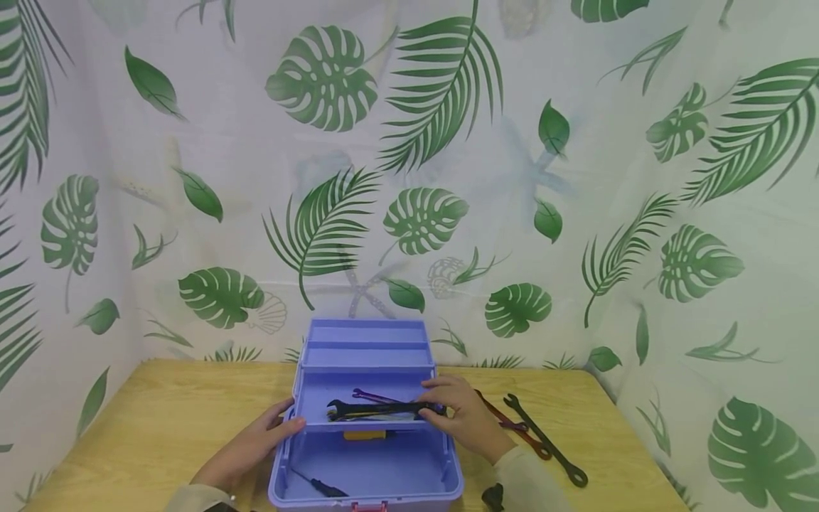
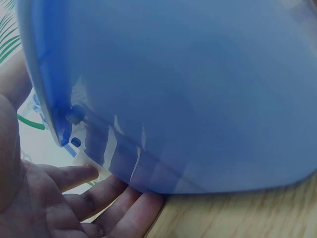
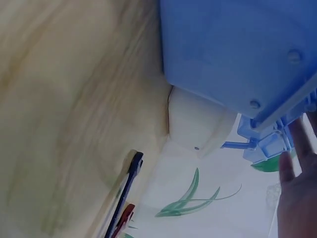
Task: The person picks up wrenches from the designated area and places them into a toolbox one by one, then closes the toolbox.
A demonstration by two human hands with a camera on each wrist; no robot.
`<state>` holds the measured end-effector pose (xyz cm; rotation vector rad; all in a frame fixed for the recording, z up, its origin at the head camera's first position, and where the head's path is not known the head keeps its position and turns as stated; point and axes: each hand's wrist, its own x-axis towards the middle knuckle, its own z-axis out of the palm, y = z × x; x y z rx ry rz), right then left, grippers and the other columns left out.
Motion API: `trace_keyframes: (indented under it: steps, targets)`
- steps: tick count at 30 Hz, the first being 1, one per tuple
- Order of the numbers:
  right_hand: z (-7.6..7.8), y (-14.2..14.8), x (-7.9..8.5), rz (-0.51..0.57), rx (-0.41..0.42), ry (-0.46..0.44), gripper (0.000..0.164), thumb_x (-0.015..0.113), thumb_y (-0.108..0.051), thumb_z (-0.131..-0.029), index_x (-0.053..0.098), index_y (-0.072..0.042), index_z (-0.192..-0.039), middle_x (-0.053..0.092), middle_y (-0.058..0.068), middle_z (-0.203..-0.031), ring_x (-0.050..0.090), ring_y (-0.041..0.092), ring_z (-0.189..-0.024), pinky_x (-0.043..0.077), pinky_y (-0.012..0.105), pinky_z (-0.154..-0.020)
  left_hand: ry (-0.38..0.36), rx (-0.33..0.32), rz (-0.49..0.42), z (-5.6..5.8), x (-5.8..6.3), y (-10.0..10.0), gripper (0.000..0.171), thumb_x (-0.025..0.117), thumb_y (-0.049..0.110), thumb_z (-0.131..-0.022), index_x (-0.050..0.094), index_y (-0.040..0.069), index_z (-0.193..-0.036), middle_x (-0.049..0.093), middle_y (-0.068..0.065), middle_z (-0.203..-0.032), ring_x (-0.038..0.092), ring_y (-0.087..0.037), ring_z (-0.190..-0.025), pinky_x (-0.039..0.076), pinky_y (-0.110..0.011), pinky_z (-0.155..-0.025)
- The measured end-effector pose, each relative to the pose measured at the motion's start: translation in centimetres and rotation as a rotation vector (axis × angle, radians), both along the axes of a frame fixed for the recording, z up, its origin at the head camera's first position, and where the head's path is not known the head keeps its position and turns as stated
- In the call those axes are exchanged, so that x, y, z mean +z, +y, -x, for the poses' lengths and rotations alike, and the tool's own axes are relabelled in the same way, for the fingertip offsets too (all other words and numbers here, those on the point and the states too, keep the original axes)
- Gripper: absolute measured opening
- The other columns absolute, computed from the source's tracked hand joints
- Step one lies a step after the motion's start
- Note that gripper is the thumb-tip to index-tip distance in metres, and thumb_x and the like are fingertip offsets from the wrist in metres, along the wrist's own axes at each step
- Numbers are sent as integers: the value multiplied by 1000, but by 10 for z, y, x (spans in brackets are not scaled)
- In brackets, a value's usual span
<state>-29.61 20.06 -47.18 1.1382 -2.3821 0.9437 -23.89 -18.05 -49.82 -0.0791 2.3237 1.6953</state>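
A blue toolbox (image 1: 366,492) stands unfolded on the table, its stepped trays raised at the back. My left hand (image 1: 259,437) holds its left side, thumb over the front tray's corner; in the left wrist view the fingers (image 2: 111,198) touch the outer wall. My right hand (image 1: 470,416) reaches over the tray's right end and pinches one end of a black wrench (image 1: 377,408). Under and behind that wrench lie other wrenches, one of them purple (image 1: 371,395). A thin black-handled tool (image 1: 328,488) rests in the bottom compartment.
Right of the toolbox, a long black wrench (image 1: 547,441) and red wrenches (image 1: 537,444) lie on the wooden table (image 1: 211,398). A yellow-orange piece (image 1: 365,434) shows beneath the front tray. Leaf-patterned cloth (image 1: 409,156) closes off the back and sides.
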Motion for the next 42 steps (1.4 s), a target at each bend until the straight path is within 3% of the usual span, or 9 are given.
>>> trace_keyframes:
  steps: [9,15,19,22,26,30,33,37,42]
  targets:
    - [3,0,10,-118,38,-24,21,77,-21,-93,79,-16,-113,73,0,-120,60,28,-125,32,63,-118,5,0,-1,0,0,1,90,62,56,-98,27,2,-162,35,-35,-158,42,-53,-141,42,-66,-110]
    - [3,-2,11,-146,56,-49,23,75,-24,-95,78,-14,-116,72,0,-119,62,25,-120,29,66,-118,21,-2,-14,-2,-2,2,88,63,53,-99,28,1,-161,38,-35,-156,43,-52,-140,41,-66,-111]
    - [-1,7,10,-50,-24,-22,22,76,-21,-95,78,-12,-114,73,0,-118,63,24,-118,44,57,-110,22,-4,-24,-1,-5,3,86,63,52,-99,29,1,-161,40,-35,-155,46,-51,-139,42,-65,-110]
    - [-4,20,9,55,-102,2,16,75,-16,-96,77,-15,-112,73,-1,-117,65,18,-112,58,42,-91,19,-7,-27,-1,-5,3,86,63,52,-99,29,2,-161,40,-35,-155,45,-52,-139,42,-65,-111]
    - [-6,38,7,151,-85,24,18,72,-5,-96,76,-20,-104,72,-1,-107,64,12,-94,58,30,-70,5,-5,-3,0,-3,1,89,61,58,-98,28,4,-162,34,-34,-159,36,-54,-144,35,-69,-114]
    - [-8,46,3,89,-36,58,18,73,-2,-94,76,-18,-102,72,-3,-103,65,14,-95,59,34,-78,6,-3,-4,0,-3,-1,89,61,56,-99,27,4,-162,32,-35,-159,35,-55,-144,34,-69,-114]
    - [-12,45,-2,35,-18,14,15,73,-8,-96,78,-16,-107,71,-3,-109,65,15,-102,60,36,-86,16,-5,-10,0,-4,-2,87,61,54,-99,27,3,-162,34,-36,-158,38,-54,-143,36,-68,-114]
    - [-18,42,-5,32,0,-111,18,71,-16,-100,76,-16,-117,68,-3,-115,64,16,-107,61,42,-89,17,-9,-13,0,-6,-2,87,61,54,-99,27,3,-162,34,-36,-158,37,-54,-143,35,-68,-114]
    - [-22,40,-5,6,-25,-118,24,72,-19,-99,75,-19,-123,67,-8,-118,64,13,-110,59,41,-93,15,-11,-22,0,-7,0,87,61,53,-99,27,3,-162,34,-36,-158,37,-54,-144,34,-68,-114]
